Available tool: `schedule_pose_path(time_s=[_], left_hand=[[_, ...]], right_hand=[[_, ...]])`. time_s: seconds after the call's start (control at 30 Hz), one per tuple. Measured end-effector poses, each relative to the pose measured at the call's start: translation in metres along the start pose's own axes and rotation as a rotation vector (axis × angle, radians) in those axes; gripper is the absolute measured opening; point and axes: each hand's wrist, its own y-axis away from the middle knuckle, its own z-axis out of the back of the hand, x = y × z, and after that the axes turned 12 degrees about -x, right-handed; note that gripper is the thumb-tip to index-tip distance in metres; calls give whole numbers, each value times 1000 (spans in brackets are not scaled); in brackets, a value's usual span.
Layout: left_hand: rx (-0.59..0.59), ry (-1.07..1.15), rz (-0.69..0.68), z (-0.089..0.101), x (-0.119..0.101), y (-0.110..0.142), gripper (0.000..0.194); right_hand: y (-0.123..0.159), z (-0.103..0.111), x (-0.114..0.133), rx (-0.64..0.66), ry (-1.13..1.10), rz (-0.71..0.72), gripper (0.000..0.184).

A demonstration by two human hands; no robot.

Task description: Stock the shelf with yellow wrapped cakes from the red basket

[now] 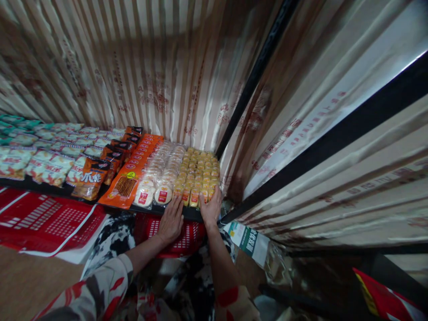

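Observation:
On a shelf with a dark front edge stand rows of small yellow wrapped snack packs (199, 176). My left hand (171, 219) rests against the front of these packs at their left side, its fingers stretched out. At the front right corner, my right hand (211, 208) touches the packs with thumb and fingers spread apart. Left of the yellow packs are clear-wrapped round white pastries (163, 195) with red labels. Beside those lies a flat orange snack bag (123, 185) with a picture of brown sticks. Parts of the packs under my fingertips are hidden.
Orange-and-black bags (90, 174) and several rows of white packets (48, 167) fill the shelf's left. Red baskets (50, 220) stand below. A black post (256, 80) and printed wrapping (187, 67) close off the back and right. A clear bag (256, 245) lies lower right.

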Motion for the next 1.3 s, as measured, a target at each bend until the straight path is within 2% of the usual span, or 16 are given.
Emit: schedule_pose_path(time_s=[0.23, 0.57, 0.9, 1.3], left_hand=[[23, -57, 21, 0, -3, -9, 60], [10, -82, -2, -5, 1, -6, 50], [24, -71, 6, -5, 1, -7, 50], [44, -54, 3, -4, 1, -9, 47]], right_hand=[[0, -1, -1, 5, 7, 2, 72], [-1, 2, 2, 25, 9, -13, 73], [-1, 1, 5, 15, 56, -15, 88], [-1, 1, 6, 19, 72, -15, 83]])
